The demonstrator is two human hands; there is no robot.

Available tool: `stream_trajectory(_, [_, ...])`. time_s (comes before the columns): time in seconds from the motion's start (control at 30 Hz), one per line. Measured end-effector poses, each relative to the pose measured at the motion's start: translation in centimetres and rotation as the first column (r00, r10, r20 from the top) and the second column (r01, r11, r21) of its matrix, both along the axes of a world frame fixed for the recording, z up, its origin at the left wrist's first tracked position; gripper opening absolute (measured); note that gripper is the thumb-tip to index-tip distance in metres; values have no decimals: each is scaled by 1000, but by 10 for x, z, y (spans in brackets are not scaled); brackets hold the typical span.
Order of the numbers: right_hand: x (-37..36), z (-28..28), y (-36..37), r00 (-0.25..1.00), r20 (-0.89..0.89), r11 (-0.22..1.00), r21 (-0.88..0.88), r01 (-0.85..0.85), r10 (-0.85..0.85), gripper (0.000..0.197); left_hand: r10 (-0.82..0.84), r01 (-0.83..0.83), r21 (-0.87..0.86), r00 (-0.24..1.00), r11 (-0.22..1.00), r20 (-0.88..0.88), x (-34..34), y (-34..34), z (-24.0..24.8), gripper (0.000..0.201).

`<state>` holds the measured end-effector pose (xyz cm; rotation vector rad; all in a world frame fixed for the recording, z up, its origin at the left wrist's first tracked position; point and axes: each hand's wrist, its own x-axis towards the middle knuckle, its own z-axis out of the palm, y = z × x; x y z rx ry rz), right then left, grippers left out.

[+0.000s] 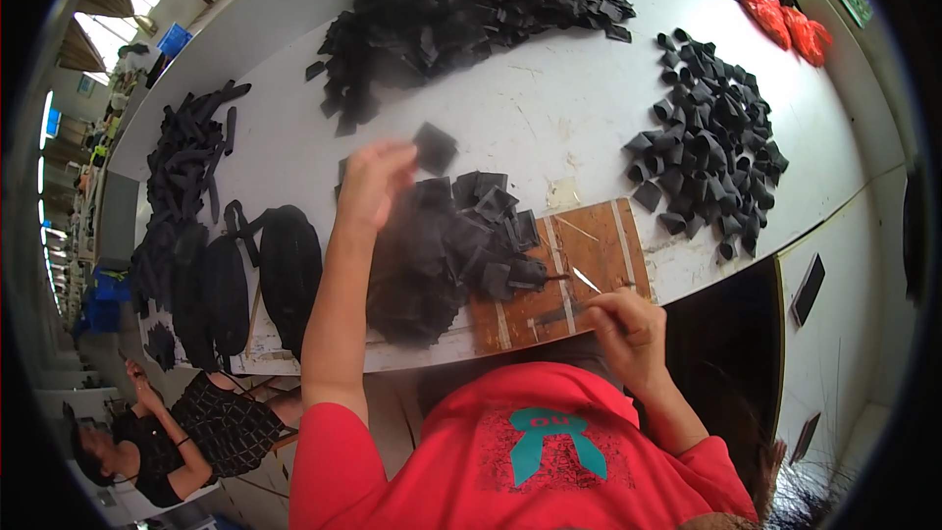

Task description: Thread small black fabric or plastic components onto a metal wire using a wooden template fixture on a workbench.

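Observation:
Over the table, my left hand point(378, 182) is raised and a little blurred, with its fingers pinched at the edge of a black fabric square point(435, 147). Below and beside it spreads a heap of black fabric pieces point(417, 260), some looking folded. To the right, my right hand point(630, 332) is closed round a slim, pointed, silvery blade-like tool point(586, 280), whose handle is hidden in the fingers. This hand is just over the near right side of a brown wooden board point(589, 236) with pale strips across it. Several black pieces overlap the board's left part.
A large pile of black fabric pieces point(471, 5) lies at the back. Folded black loops point(716, 137) cover the right, with red plastic bags point(780, 20) behind. Black strips point(186, 152) and black pouches point(289, 260) are at left. A seated person point(186, 432) is beyond the table's lower left.

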<state>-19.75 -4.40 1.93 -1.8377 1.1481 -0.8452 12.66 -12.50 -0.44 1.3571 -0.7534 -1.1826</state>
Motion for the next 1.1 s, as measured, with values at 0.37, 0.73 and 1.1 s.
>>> stream_trajectory(0.37, [21, -17, 17, 692, 660, 622, 681, -387, -293, 12, -93, 156, 28, 717, 987, -691, -151, 143, 8, 16])
stream_trajectory(0.73, [8, -20, 20, 605, 668, 522, 733, -436, -433, 15, -127, 167, 42, 869, 985, -478, -164, 146, 8, 9])
stream_trajectory(1.1, [21, -13, 31, 982, 176, 984, -154, 89, -61, 19, -75, 73, -71, 997, 995, -28, -181, 148, 4, 8])
